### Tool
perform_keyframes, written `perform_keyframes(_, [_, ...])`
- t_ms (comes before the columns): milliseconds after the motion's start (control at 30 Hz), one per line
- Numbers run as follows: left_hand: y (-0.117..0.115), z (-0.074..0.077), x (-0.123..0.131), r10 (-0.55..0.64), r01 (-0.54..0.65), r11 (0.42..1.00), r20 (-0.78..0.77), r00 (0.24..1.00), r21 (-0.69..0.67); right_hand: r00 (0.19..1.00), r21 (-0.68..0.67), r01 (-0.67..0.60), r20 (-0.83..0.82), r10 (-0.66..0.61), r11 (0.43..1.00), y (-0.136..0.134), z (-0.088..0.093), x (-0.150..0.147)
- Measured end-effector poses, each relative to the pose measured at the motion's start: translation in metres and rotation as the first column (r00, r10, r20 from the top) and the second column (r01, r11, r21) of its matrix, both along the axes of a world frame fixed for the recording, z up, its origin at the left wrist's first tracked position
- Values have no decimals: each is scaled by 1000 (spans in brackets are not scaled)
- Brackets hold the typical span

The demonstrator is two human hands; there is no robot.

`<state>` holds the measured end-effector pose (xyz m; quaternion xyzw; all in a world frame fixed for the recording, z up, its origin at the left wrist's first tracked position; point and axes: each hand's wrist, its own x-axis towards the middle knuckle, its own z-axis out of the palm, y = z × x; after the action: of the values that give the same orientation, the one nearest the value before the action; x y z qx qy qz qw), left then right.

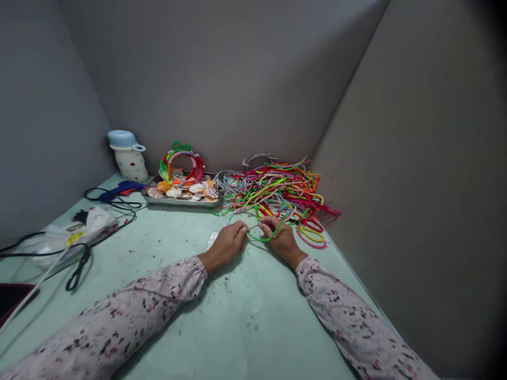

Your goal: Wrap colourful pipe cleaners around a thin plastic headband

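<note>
Near the middle of the table, my left hand (229,241) is closed in a pinch on a thin grey wire. My right hand (280,238) faces it, fingers closed around the wire and a green pipe cleaner (259,239) that curves between the two hands. The short stretch of grey wire (254,227) spans the gap between my fingertips. Just behind my hands lies a tangled pile of colourful pipe cleaners (277,184), with coils of grey wire (228,181) at its left. A small pale, shiny item (212,239) lies partly behind my left hand.
A metal tray (180,202) of shells with colourful rings (197,168) on it stands behind left. Farther left are a bottle (132,162), a blue tool (121,190), black cables (75,274) and a plastic bag (51,241). Grey walls close the back and right.
</note>
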<state>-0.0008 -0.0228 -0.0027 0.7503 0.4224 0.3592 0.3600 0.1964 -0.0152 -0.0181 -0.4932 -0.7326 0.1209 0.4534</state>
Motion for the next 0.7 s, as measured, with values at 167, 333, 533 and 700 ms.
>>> perform_keyframes(167, [1, -2, -1, -6, 6, 1000, -34, 999, 8, 1000, 32, -20, 12, 19, 999, -1, 0, 0])
perform_keyframes(333, [2, -2, -1, -1, 3, 1000, -72, 997, 30, 999, 44, -30, 24, 29, 999, 0, 0, 0])
perform_keyframes(533, [2, 1, -1, -1, 6, 999, -117, 993, 41, 999, 51, -19, 43, 17, 998, 0, 0, 0])
perform_keyframes(700, [1, 0, -1, -10, 10, 1000, -62, 998, 4, 999, 39, 7, 43, -9, 999, 0, 0, 0])
